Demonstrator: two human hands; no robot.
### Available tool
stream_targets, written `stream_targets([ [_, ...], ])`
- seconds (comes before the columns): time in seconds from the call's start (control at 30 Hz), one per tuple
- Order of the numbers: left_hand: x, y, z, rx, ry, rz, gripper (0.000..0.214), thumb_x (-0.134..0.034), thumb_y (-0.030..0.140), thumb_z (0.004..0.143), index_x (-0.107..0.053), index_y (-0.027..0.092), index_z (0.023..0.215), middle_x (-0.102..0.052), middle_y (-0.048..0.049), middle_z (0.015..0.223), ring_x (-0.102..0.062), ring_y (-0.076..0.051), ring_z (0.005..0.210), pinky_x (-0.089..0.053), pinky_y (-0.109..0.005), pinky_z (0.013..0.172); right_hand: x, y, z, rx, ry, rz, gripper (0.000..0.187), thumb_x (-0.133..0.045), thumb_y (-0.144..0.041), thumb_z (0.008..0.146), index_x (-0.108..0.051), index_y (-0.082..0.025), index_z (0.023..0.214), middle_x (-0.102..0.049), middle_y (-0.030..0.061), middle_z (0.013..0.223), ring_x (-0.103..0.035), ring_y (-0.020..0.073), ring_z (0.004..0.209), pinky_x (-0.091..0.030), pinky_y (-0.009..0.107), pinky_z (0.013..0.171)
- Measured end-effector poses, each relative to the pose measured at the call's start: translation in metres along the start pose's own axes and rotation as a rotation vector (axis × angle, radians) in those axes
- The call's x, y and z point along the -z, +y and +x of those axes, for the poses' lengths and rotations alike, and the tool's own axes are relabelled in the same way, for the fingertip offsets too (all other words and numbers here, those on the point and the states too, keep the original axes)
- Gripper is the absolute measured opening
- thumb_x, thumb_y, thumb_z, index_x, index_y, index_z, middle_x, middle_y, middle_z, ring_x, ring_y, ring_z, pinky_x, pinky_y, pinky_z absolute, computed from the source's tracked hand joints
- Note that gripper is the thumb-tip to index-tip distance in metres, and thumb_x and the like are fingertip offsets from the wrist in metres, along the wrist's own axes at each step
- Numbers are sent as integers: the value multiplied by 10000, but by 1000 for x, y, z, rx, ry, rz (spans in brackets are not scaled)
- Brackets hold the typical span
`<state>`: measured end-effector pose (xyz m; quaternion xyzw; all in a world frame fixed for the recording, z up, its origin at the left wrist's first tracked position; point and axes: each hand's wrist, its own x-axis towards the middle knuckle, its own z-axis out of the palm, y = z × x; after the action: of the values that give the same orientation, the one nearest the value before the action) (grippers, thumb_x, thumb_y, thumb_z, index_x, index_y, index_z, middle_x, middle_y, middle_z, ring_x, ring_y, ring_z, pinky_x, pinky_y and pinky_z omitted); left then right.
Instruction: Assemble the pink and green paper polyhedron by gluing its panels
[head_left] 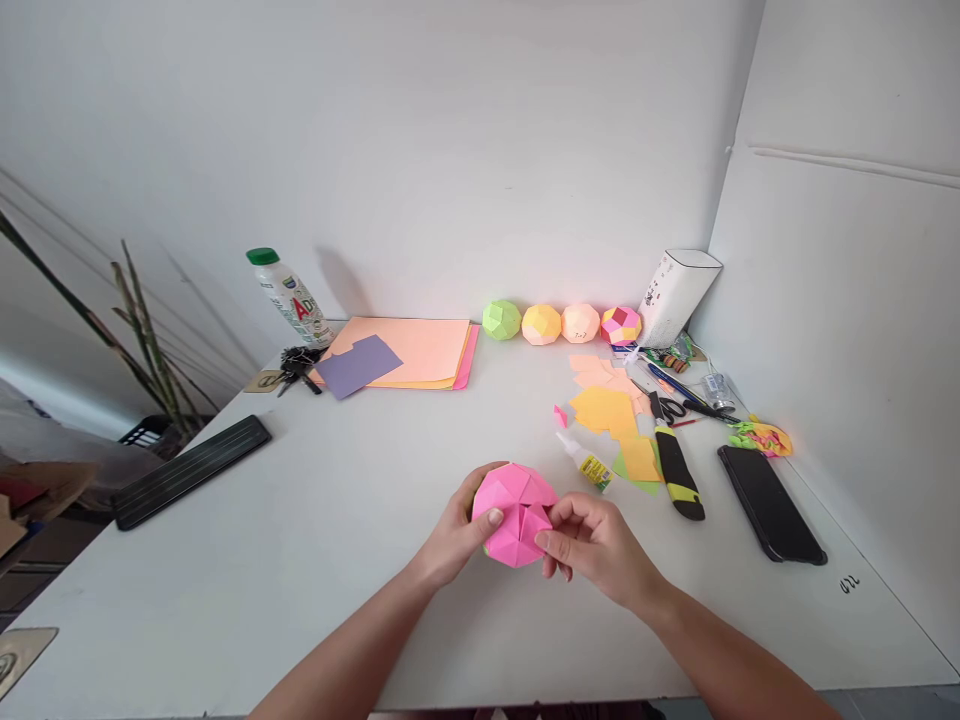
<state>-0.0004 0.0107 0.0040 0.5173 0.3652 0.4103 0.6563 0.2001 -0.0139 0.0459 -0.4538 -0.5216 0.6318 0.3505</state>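
In the frame's lower centre I observed a pink paper ball point(517, 522), faceted, darkly slit. The left hand point(459, 530) curled its fingers round it; the right hand point(596, 545) pinched its right edge.

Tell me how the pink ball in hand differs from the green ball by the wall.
The pink ball is in the left hand, the right hand at its edge; the green ball rests on the table. The pink ball gapes slightly open; the green ball looks closed on its visible side. Both are faceted.
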Motion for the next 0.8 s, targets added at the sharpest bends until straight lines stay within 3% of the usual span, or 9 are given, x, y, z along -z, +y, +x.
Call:
stream_targets([
  [0.23, 0, 2, -1, 12, 2, 9, 707, -637, 625, 770, -449, 187, 1292, -603, -144, 1208, -605, -310, 1050, -535, -380, 791, -1, -1, -2, 13, -20, 20, 262, -729, -393, 784, -616, -157, 774, -660, -5, 627, -636, 118, 548, -445, 199, 464],
  [0.4, -2, 5, -3, 0, 6, 9, 720, -664, 618, 749, -449, 195, 1290, -605, -133, 1199, -618, -297, 1025, -539, -367, 781, 0, -1, 0, 61, -2, 45, 331, -639, -455, 852, -651, -143, 742, -629, 2, 576, -618, 120, 517, -428, 207, 442],
  [0.8, -2, 1, -3, -22, 28, 15, 741, -663, 633, 737, -440, 191, 1287, -580, -159, 1255, -584, -346, 1112, -535, -389, 797, -3, -5, -4, 209, 78, -21, 293, -642, -346, 860, -684, -152, 644, -628, 19, 601, -579, 114, 510, -471, 224, 460],
])
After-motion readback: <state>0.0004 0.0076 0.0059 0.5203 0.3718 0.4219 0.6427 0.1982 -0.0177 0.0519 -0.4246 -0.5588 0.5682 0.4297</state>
